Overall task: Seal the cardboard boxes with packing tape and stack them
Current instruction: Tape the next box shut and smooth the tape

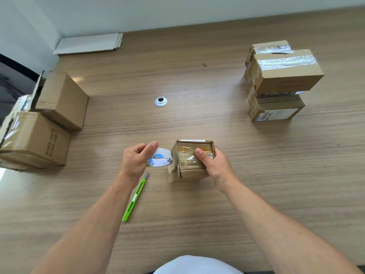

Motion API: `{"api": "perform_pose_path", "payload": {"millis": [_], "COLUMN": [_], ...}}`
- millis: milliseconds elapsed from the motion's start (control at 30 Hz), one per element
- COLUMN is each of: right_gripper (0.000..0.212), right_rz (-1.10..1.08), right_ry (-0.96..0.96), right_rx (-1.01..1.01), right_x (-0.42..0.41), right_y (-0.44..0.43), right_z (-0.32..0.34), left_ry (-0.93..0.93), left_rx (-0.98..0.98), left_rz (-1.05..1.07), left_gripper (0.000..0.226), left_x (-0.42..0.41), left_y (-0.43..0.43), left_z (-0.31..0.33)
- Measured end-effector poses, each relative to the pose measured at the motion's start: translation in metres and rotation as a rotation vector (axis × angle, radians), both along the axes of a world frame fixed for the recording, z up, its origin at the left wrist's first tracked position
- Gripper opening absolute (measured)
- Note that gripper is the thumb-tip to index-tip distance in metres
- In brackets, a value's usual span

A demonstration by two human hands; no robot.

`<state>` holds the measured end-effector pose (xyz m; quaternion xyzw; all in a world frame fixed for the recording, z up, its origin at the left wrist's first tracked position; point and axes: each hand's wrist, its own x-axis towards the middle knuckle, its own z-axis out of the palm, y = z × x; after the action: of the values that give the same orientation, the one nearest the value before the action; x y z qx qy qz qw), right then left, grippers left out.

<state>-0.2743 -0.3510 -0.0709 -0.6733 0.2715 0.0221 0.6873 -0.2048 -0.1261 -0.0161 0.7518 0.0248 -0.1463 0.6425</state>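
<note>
A small cardboard box (pixel 187 169) stands on the wooden table near the middle, its top covered with clear tape. My right hand (pixel 215 165) grips it from the right, thumb pressed on the taped top. Just left of the box is a roll of packing tape (pixel 163 160), white with a blue label inside. My left hand (pixel 136 161) holds the roll, fingers curled round its near left side. At the back right stands a stack of taped boxes (pixel 280 76). Two larger boxes (pixel 49 119) sit at the left edge, the near one taped.
A green utility knife (pixel 134 198) lies on the table under my left wrist, blade end toward the tape. A round cable grommet (pixel 160 101) is set in the table's middle. Flat white sheets (pixel 88 43) lie at the back left by the wall.
</note>
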Motion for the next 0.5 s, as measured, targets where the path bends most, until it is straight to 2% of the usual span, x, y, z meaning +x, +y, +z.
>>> {"api": "perform_pose_path", "payload": {"millis": [67,167,233,300,400,500], "right_gripper": [0.066,0.048,0.054,0.050,0.048,0.056], "right_rz": [-0.041,-0.083,-0.096,-0.126,-0.177,-0.089], "right_ry": [-0.005,0.014,0.044,0.094,0.138,0.157], "right_rx": [0.206,0.429,0.528,0.537,0.353,-0.128], "right_x": [-0.003,-0.006,-0.007,-0.005,-0.006,-0.009], "right_y": [0.006,0.013,0.014,0.011,0.002,-0.010], "right_z": [-0.006,-0.012,-0.018,-0.019,-0.021,-0.024], "left_ry": [-0.012,-0.054,-0.083,-0.092,-0.130,-0.150], "left_rx": [0.007,0.041,0.076,0.114,0.199,0.278], "left_rz": [-0.015,-0.024,-0.037,-0.061,-0.110,-0.133], "left_gripper": [0.097,0.082,0.068,0.060,0.063,0.060], "left_x": [-0.001,-0.003,-0.004,-0.003,-0.004,-0.006], "left_y": [-0.003,-0.010,-0.015,-0.022,-0.036,-0.053], "left_z": [0.004,0.016,0.020,0.022,0.021,0.021]}}
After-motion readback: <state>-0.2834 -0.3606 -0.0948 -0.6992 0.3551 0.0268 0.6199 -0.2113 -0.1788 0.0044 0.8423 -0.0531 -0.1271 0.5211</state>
